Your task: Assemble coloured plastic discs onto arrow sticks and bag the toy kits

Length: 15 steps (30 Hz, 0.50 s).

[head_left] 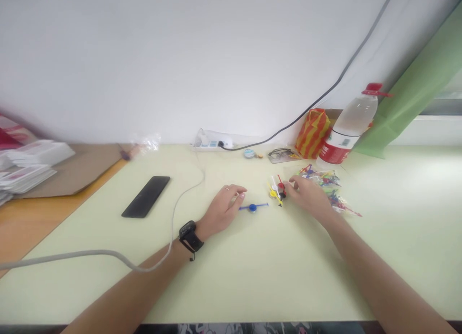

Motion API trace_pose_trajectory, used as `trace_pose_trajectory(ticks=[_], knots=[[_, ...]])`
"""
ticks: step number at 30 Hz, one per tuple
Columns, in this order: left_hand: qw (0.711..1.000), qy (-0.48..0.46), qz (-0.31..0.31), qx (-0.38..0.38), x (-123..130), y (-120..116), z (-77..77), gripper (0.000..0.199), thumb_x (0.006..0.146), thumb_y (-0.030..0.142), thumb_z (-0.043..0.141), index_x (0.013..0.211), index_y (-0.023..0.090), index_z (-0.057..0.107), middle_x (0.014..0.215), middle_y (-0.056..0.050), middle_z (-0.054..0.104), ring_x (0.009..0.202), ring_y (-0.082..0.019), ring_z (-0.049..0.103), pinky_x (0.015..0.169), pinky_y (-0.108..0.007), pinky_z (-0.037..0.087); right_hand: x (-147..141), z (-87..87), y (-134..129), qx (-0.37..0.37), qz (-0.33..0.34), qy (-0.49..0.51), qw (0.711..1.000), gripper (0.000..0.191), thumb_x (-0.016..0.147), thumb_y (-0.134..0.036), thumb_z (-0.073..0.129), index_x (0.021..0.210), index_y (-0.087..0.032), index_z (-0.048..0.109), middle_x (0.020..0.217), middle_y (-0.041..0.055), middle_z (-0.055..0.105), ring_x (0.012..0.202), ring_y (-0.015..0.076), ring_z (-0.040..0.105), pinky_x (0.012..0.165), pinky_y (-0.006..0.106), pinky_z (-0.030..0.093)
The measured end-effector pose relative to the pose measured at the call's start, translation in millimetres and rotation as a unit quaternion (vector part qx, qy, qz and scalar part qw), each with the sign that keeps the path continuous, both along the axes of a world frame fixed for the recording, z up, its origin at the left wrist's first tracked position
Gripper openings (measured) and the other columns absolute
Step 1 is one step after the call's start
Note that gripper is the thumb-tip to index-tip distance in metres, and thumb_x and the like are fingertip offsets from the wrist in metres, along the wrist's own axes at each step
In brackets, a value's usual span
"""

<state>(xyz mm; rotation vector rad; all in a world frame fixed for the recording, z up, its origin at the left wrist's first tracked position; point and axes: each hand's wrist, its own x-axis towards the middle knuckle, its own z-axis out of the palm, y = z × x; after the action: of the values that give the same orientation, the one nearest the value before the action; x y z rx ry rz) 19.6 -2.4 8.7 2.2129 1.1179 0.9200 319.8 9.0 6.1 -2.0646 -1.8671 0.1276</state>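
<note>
My left hand (225,206), with a black watch (191,236) on the wrist, rests on the table with its fingers loosely bent and thumb a little apart. Just beside its thumb lies a thin blue plastic stick with a round disc (252,208). A small cluster of similar pieces sits to the right: a yellow one (273,194), a white one and a red one (281,185), with a black part among them. At the cluster's right edge is my right hand (308,195), thumb and forefinger bent together; anything between them is hidden. Behind it lie clear bags of coloured pieces (330,178).
A black phone (146,197) lies left, near a pale cable (173,218) crossing my left forearm. Along the wall stand a power strip (212,142), a striped bag (312,134) and a large water bottle (348,129). Cardboard (79,170) bears white boxes (39,153).
</note>
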Motion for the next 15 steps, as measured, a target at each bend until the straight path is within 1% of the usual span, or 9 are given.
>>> trace_pose_trajectory(ticks=[5,8,11,13,15], knots=[[1.0,-0.003,-0.009,0.0,0.7,-0.1,1.2,0.026,0.107,0.035,0.044,0.122,0.025,0.063,0.117,-0.005,0.068,0.113,-0.023,0.061,0.105,-0.042,0.046,-13.1,-4.5,-2.5,0.019,0.024,0.047,0.998,0.048,0.099,-0.056,0.047,0.128,-0.021,0.061,0.109,0.0116,0.074,0.097,0.029,0.069,0.076,0.036,0.048],[1.0,-0.004,-0.008,0.003,1.2,0.0,1.8,0.026,0.107,0.035,0.044,0.122,0.025,0.063,0.117,-0.005,0.068,0.113,-0.023,0.061,0.105,-0.042,0.046,-19.6,-8.9,-5.9,0.049,0.082,0.068,0.993,0.055,0.097,-0.057,0.053,0.137,-0.02,0.055,0.118,0.0132,0.071,0.103,0.0302,0.067,0.086,0.04,0.05],[1.0,-0.004,-0.006,0.006,1.5,0.0,1.6,0.025,0.107,0.034,0.045,0.121,0.025,0.064,0.117,-0.005,0.068,0.112,-0.023,0.061,0.105,-0.042,0.046,-24.2,-13.1,-9.0,0.074,0.172,0.069,0.98,0.048,0.097,-0.047,0.056,0.138,-0.022,0.054,0.123,0.013,0.068,0.114,0.0313,0.063,0.096,0.043,0.049],[1.0,-0.005,-0.007,0.008,1.6,0.1,1.3,0.025,0.107,0.034,0.045,0.121,0.024,0.064,0.117,-0.005,0.068,0.113,-0.023,0.061,0.104,-0.041,0.047,-25.6,-15.7,-9.3,0.083,0.224,0.074,0.968,0.039,0.098,-0.037,0.054,0.135,-0.023,0.057,0.126,0.0126,0.067,0.116,0.0309,0.062,0.099,0.045,0.049],[1.0,-0.005,-0.008,0.012,1.8,0.2,1.2,0.025,0.106,0.033,0.046,0.121,0.024,0.064,0.117,-0.006,0.068,0.113,-0.023,0.061,0.103,-0.041,0.047,-26.4,-17.6,-8.6,0.091,0.259,0.083,0.958,0.034,0.098,-0.029,0.052,0.131,-0.024,0.059,0.126,0.012,0.067,0.116,0.0303,0.062,0.101,0.045,0.049]])
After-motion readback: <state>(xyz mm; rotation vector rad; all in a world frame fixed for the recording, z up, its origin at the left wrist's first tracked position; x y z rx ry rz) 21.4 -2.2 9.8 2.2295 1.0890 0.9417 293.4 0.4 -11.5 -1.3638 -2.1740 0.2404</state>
